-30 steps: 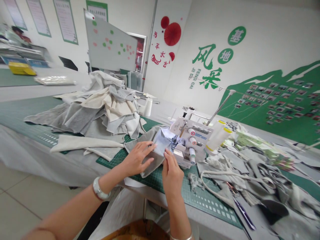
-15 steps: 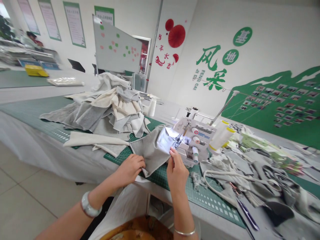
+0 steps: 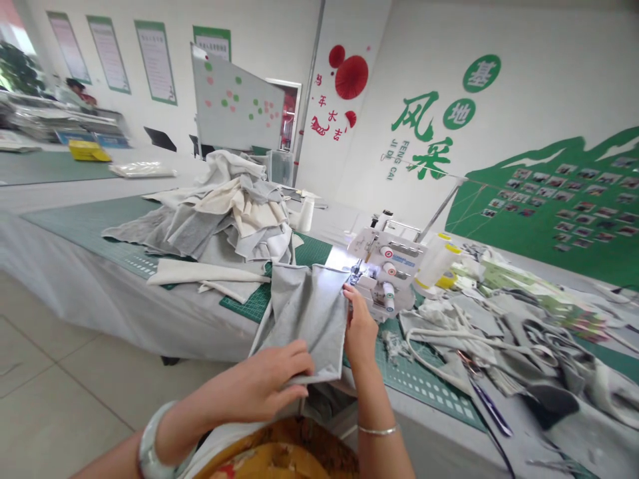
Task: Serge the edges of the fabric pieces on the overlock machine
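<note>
A grey cloth piece (image 3: 312,313) hangs over the table's front edge, its upper right corner at the lit needle area of a white sewing machine (image 3: 382,266). My right hand (image 3: 360,326) pinches the cloth's right edge just below the needle. Over the lower left part of the cloth lies my left hand (image 3: 277,379), its thumb apart from its fingers and the cloth's lower edge between them.
Left of the machine, a heap of grey and cream cloth (image 3: 224,213) lies on a green cutting mat (image 3: 90,229). Cloth scraps (image 3: 519,346) and purple-handled scissors (image 3: 492,407) lie at the right. Thread cones (image 3: 436,263) stand behind the machine. A person sits far left.
The cloth has turned and spread toward me, its lower edge now past the table edge. My left hand has moved nearer and slightly right; my right hand has shifted slightly right.
</note>
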A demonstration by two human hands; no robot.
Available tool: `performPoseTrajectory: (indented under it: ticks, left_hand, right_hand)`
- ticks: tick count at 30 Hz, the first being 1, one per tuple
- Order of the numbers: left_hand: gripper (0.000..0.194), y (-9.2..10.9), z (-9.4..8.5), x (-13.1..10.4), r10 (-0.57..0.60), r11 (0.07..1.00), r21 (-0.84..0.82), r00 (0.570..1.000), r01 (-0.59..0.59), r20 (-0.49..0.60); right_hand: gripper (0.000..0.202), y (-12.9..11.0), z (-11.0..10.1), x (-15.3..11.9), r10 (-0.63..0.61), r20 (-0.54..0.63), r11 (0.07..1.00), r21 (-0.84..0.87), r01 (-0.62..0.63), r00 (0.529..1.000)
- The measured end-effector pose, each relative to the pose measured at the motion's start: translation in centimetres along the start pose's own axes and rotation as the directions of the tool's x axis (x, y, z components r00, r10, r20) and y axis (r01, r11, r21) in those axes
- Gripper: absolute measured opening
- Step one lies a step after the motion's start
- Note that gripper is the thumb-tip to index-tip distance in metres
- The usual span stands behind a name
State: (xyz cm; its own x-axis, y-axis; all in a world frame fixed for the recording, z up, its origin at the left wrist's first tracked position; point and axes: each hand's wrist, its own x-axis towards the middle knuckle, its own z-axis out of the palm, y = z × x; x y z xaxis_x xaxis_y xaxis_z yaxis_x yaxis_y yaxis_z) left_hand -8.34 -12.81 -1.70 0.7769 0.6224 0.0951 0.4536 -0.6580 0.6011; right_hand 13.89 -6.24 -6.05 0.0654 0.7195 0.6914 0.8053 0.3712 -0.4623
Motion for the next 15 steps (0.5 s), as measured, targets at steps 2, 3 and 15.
performPoseTrajectory:
  ticks: [2, 3, 15]
  left_hand:
    - [0.027, 0.4, -0.8, 0.6, 0.078, 0.983, -0.169, 0.995, -0.066, 0.063]
    - [0.033, 0.3, -1.3, 1.2, 0.116, 0.967, -0.236, 0.991, -0.097, 0.066]
    - [0.018, -6.6, -9.8, 21.0, -0.403, 0.730, -0.679, 0.851, 0.079, -0.335]
  right_hand:
    - [0.036, 0.2, -0.2, -0.1, 0.020, 0.040, 1.000, 0.014, -0.021, 0.999]
    - [0.037, 0.3, -0.3, -0.1, 0.030, 0.054, 0.999, 0.017, -0.031, 0.998]
    - [0.033, 1.0, -0.2, 0.2, -0.004, 0.022, 0.997, 0.075, 0.002, 1.000]
